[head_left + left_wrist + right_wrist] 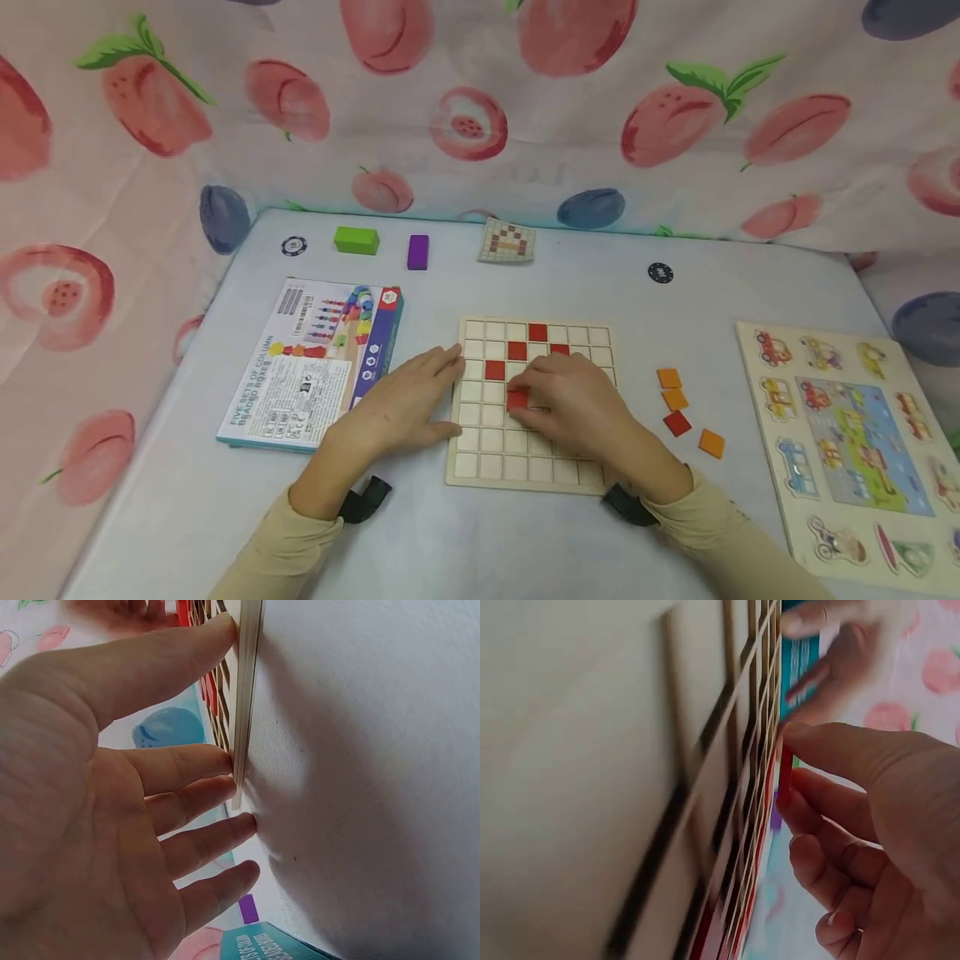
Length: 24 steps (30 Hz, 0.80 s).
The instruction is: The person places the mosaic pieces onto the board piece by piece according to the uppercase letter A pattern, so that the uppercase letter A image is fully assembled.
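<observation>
Right hand (573, 400): lies over the middle of the pale wooden grid board (480, 467), fingers curled, thumb and fingertips (799, 802) pinching a small red square tile (517, 400). The tile sits at a cell in the left-centre part of the grid; the right wrist view shows it on edge against the grid surface, held between thumb and forefinger. Whether it is fully seated in the cell cannot be told.

Left hand (408, 404): flat on the white table surface (525, 542), fingers straight and spread, holding nothing. The left wrist view shows the fingertips (225, 761) pressed against the left edge of the board, thumb also touching that edge.

On the board, four further red tiles (494, 369) lie in cells above and beside the right hand, in the upper rows.

Just right of the board, apart from it, is a loose cluster of small square tiles (675, 400) on the table: three orange and one red.

Left of the left hand lies a flat printed cardboard box with a teal edge (315, 362), close to the wrist.

At the far right lies a wooden picture puzzle board with vehicle shapes (847, 433).

Along the far edge of the table: a dark round token (294, 246), a green rectangular block (356, 240), a purple rectangular block (417, 252), a small pattern card showing a grid design (507, 242), and a second dark round token (660, 272).

A fruit-printed cloth (480, 100) hangs behind and beside the table.
</observation>
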Tool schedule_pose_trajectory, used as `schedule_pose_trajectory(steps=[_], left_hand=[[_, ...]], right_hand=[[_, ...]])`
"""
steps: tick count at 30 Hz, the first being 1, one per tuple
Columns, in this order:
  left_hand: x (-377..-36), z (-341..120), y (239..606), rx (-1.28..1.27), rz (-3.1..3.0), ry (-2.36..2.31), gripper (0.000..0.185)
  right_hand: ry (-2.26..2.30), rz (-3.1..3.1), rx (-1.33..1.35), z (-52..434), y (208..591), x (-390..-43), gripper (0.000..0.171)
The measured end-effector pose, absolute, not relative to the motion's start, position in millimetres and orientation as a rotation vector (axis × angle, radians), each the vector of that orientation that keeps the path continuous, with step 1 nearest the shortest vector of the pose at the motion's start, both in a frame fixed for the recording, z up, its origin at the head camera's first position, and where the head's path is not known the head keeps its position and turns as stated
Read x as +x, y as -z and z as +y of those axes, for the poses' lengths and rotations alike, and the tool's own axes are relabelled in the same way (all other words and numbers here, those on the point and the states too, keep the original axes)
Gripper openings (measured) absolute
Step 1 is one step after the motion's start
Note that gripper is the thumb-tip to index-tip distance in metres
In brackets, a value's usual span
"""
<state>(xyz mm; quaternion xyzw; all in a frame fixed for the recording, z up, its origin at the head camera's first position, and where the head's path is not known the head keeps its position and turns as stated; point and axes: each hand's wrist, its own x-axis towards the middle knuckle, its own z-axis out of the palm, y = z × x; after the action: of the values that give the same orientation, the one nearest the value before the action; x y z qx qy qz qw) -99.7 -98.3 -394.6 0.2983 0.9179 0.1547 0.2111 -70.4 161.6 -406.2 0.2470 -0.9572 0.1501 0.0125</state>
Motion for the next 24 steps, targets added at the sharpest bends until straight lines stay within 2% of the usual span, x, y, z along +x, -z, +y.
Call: schedule_pose_trajectory(steps=[10, 24], left_hand=[[-100, -98, 395, 0.872, 2.551, -0.407, 0.087], [-101, -99, 395, 0.863, 2.545, -0.413, 0.087]], right_hand=[[-0.410, -2.921, 0.830, 135, 409, -83, 0.009], [-0.432, -2.972, 0.871, 136, 407, -81, 0.012]])
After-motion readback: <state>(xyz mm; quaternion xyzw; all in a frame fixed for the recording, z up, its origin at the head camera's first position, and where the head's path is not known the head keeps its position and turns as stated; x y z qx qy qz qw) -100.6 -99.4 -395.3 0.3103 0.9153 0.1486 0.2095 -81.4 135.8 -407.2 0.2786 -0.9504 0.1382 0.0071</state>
